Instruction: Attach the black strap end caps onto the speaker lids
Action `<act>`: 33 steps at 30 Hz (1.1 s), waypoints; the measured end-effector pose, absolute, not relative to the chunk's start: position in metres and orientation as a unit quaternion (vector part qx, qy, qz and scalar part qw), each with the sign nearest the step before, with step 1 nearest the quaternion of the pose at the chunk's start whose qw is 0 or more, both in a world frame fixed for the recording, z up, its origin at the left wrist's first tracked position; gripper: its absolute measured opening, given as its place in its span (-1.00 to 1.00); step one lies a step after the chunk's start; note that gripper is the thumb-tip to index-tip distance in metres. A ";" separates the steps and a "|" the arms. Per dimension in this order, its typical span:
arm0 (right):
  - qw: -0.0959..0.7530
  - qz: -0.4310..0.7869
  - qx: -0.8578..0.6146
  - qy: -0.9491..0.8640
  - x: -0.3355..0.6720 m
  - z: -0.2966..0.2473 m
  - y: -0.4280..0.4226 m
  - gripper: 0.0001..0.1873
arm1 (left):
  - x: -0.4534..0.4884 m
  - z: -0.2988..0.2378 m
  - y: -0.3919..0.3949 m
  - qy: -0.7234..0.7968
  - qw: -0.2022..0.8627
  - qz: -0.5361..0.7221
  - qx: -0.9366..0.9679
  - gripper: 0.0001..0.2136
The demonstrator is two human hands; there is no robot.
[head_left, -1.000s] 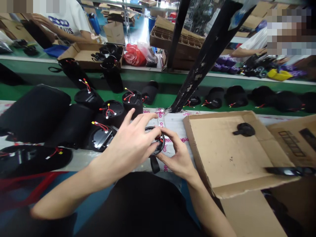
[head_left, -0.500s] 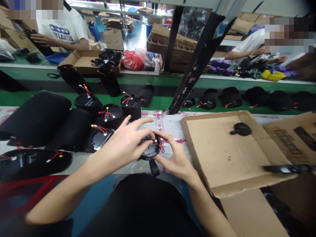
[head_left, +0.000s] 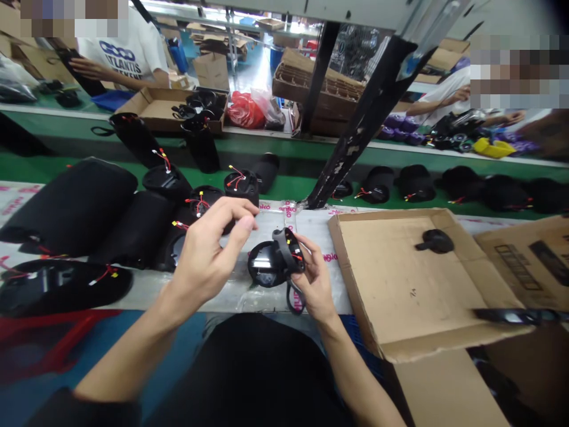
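My right hand [head_left: 313, 279] grips a round black cap [head_left: 272, 264] with a strap loop and red and yellow wires, tilted up on its edge over the table front. My left hand [head_left: 208, 252] hovers just left of the cap, off it, with thumb and fingertips drawn together; whether anything is pinched between them I cannot make out. Behind my left hand stand several black cylinder bodies [head_left: 202, 201] with red wires on top.
A shallow cardboard tray [head_left: 400, 284] lies to the right with one black part [head_left: 434, 240] in it. Large black fabric cylinders [head_left: 71, 204] lie at left. More black parts sit on the green belt [head_left: 418, 181] behind. A black post [head_left: 355, 136] slants up. Other people work across the belt.
My left hand has lifted off the cap and pulled back to the left. My right hand has tipped the cap up on edge, showing its strap.
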State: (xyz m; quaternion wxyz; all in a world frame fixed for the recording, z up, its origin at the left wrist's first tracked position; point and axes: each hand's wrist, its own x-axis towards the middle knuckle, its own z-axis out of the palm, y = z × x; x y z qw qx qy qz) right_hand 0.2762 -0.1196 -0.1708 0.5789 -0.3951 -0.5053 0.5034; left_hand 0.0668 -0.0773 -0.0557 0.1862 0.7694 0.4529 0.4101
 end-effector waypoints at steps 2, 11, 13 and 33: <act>0.583 0.526 -0.383 -0.487 0.276 -0.172 -0.120 -0.18 | 0.066 -0.075 -0.086 0.470 0.182 0.376 0.778 -0.81; 0.559 0.463 -0.419 -0.546 0.281 -0.173 -0.127 -0.14 | 0.096 -0.136 -0.107 0.463 0.126 0.400 0.781 -0.84; 0.545 0.420 -0.457 -0.564 0.283 -0.168 -0.131 -0.24 | 0.096 -0.143 -0.104 0.434 0.127 0.425 0.784 -0.82; 0.447 0.272 -0.507 -0.685 0.279 -0.158 -0.142 -0.25 | 0.099 -0.174 -0.108 0.386 0.531 0.517 0.549 -0.46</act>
